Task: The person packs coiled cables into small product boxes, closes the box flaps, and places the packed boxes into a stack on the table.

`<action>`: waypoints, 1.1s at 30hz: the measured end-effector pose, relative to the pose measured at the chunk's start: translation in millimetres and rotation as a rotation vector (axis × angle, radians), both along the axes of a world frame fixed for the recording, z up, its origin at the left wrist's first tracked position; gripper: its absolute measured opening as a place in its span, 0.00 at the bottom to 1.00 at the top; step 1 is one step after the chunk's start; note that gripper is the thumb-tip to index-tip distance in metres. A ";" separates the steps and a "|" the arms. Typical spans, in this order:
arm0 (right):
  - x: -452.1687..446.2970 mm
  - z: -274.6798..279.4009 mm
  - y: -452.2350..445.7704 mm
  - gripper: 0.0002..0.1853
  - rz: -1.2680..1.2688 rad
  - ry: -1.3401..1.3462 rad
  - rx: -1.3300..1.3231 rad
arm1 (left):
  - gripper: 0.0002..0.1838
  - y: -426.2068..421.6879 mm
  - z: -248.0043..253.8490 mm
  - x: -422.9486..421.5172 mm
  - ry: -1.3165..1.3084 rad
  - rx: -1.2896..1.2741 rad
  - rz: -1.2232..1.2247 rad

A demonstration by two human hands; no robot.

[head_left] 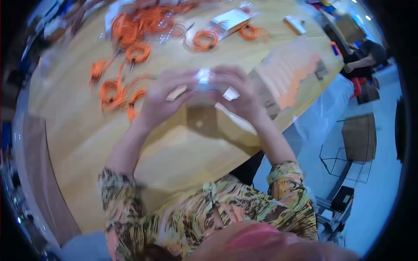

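Observation:
Both of my hands are raised over the wooden table, close together and blurred by motion. My left hand and my right hand are closed on a small white object between their fingertips; its details are smeared. Coils of orange cable lie beyond and to the left of my left hand. A sheet with orange and white areas lies to the right of my right hand.
A white box and a smaller white and orange item lie at the far side. Clear plastic hangs at the right edge. Another person's arm shows at upper right, above a brown carton.

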State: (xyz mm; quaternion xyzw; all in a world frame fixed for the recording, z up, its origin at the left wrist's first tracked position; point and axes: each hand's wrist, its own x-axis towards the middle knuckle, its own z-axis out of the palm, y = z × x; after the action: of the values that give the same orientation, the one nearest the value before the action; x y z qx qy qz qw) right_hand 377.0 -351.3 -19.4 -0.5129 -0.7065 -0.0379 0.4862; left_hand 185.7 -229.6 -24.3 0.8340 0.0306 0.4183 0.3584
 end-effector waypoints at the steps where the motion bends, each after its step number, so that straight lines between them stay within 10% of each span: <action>1: -5.3 1.5 0.7 0.19 -0.046 -0.024 0.009 | 0.21 2.2 0.7 -0.9 0.001 0.061 0.005; 6: -13.5 4.2 10.6 0.21 -0.024 -0.157 0.053 | 0.18 -4.5 -7.0 -1.1 -0.083 -0.293 -0.084; 33: -19.8 8.5 15.2 0.16 -0.009 -0.252 0.172 | 0.19 -7.6 -20.6 4.3 -0.181 -0.072 0.010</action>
State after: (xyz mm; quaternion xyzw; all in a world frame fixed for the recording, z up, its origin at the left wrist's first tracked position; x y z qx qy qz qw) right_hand 357.2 -336.0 -10.8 -0.4636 -0.7538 -0.1645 0.4357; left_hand 190.0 -237.1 -44.9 0.7792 0.0172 0.4924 0.3875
